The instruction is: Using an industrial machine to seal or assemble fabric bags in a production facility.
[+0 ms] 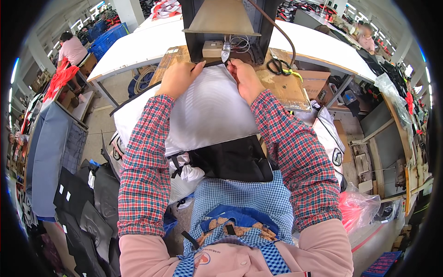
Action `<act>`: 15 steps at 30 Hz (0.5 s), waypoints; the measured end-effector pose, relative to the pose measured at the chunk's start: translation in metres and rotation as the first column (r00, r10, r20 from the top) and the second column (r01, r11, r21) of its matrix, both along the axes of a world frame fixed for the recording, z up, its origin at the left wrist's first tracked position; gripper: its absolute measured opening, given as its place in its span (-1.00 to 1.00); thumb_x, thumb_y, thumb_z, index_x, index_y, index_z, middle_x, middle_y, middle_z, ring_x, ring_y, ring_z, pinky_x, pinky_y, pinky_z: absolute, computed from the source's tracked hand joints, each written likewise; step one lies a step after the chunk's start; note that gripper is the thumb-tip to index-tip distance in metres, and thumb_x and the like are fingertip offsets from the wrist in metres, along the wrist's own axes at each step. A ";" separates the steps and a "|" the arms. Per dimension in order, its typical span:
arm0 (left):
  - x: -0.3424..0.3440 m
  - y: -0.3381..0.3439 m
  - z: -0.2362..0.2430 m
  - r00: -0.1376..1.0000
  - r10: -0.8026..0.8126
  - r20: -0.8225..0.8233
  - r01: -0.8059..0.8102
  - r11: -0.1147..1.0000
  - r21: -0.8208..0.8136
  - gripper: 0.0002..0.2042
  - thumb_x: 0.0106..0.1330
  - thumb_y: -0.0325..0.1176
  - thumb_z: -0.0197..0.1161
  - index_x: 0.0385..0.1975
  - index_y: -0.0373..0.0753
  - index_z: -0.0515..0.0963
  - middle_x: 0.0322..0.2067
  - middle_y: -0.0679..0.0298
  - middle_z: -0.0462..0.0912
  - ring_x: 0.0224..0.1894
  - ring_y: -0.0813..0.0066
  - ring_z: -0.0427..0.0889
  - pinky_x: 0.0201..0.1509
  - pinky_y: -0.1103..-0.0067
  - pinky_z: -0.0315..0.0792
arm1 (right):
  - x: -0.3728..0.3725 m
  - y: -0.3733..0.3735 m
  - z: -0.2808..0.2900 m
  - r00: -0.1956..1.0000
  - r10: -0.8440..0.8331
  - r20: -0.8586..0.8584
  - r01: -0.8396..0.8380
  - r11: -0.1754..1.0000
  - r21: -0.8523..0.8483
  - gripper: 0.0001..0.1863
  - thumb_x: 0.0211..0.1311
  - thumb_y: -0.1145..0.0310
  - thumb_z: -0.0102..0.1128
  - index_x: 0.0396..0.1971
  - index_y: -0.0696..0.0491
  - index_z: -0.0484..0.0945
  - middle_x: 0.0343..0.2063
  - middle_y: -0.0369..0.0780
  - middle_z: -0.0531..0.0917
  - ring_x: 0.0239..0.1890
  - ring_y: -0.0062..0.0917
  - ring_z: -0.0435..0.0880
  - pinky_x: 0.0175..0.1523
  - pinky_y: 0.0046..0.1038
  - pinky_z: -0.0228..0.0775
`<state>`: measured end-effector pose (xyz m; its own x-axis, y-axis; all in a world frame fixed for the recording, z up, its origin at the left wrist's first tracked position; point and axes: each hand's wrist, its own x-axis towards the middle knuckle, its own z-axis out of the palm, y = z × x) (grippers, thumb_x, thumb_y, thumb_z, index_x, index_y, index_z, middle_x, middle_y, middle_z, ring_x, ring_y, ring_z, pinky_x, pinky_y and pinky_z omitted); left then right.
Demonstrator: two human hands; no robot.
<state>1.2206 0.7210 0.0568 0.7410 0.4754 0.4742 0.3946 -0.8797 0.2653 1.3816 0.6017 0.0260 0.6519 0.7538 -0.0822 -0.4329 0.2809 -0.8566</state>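
Observation:
A white fabric piece with black binding (207, 108) stretches from the machine down toward my lap, over black fabric (226, 159) and a bunched white bit with black straps. My left hand (180, 78) grips its top edge at the left. At the top right corner, just below the small metal fitting (226, 51) of the dark machine (194, 41), my right hand (242, 78) pinches the same piece. The machine stands on a worn wooden board (295, 92); black scissors (277, 65) lie on it to the right.
A white worktable (115, 55) spans both sides behind the board. Black sheets (83, 217) are piled at lower left, a pink plastic bag (357, 212) sits at lower right, and white bundles hang beside my arms. Co-workers sit at far left (71, 48) and far right (364, 39).

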 end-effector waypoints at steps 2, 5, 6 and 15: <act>0.002 0.003 -0.002 1.000 0.006 -0.002 -0.006 1.000 -0.004 -0.53 0.36 0.04 0.03 -0.41 -0.26 0.69 -0.54 -0.06 0.62 -0.41 -0.02 0.62 -0.24 0.25 0.48 | 0.001 0.002 0.003 0.999 -0.052 0.004 0.052 0.999 0.015 -0.84 0.31 0.33 0.04 -0.42 0.04 0.54 -0.54 -0.37 0.54 -0.46 -0.65 0.48 -0.29 -0.57 0.36; -0.003 0.007 -0.006 0.996 0.043 0.073 -0.050 0.994 0.099 -0.51 0.35 0.06 0.04 -0.49 -0.28 0.67 -0.56 -0.06 0.61 -0.45 -0.06 0.61 -0.27 0.21 0.47 | 0.015 -0.012 0.015 0.970 -0.039 -0.241 0.111 0.950 0.294 -0.80 0.32 0.32 -0.01 -0.51 0.00 0.47 -0.58 -0.34 0.51 -0.49 -0.60 0.47 -0.33 -0.49 0.36; -0.008 0.006 -0.007 0.996 0.030 0.088 -0.039 0.994 0.104 -0.51 0.35 0.05 0.04 -0.50 -0.28 0.66 -0.56 -0.06 0.61 -0.45 -0.06 0.61 -0.28 0.21 0.48 | 0.021 -0.021 0.020 0.972 -0.058 -0.227 0.136 0.929 0.343 -0.78 0.33 0.32 -0.04 -0.54 -0.03 0.42 -0.60 -0.33 0.49 -0.51 -0.56 0.47 -0.35 -0.44 0.35; -0.127 -0.086 0.016 0.978 0.002 0.210 0.009 0.999 -0.048 -0.64 0.36 -0.16 0.15 -0.52 -0.37 0.55 -0.71 -0.03 0.37 -0.71 0.17 0.34 -0.56 0.39 0.27 | -0.005 -0.213 -0.112 0.707 0.322 0.629 -0.020 0.899 -0.438 -0.26 0.12 0.12 0.34 0.20 0.22 0.29 0.02 -0.05 0.53 0.12 -0.35 0.49 0.23 -0.29 0.28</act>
